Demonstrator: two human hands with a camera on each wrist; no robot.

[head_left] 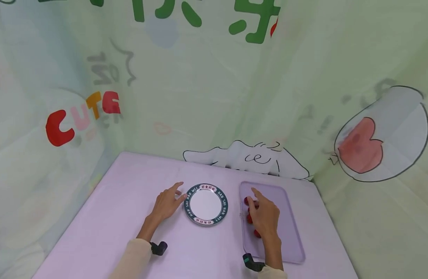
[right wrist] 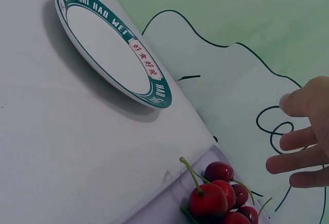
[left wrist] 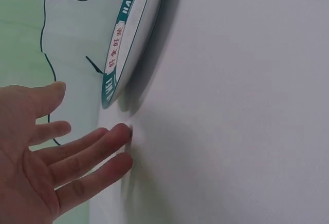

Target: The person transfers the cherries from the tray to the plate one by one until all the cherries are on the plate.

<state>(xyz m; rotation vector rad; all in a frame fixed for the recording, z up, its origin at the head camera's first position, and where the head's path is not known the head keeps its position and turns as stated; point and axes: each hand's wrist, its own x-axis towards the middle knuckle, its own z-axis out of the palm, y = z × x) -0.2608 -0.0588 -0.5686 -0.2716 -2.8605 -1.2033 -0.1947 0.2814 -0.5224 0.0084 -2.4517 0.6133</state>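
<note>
A white plate (head_left: 206,204) with a green lettered rim lies on the table. Just left of it is my left hand (head_left: 168,202), its fingers spread and relaxed; nothing is in its grasp in the left wrist view. Several red cherries (right wrist: 208,200) with green stems sit in a shallow purple tray (head_left: 287,232). Over that tray hovers my right hand (head_left: 265,215), fingers loosely extended, thumb apart, holding nothing. In the head view it partly hides the cherries.
The pale table (head_left: 130,193) runs back to a hanging cloth (head_left: 200,97) printed with letters and drawings. The same cloth encloses the left and right sides. Dark wrist cameras are strapped on both wrists.
</note>
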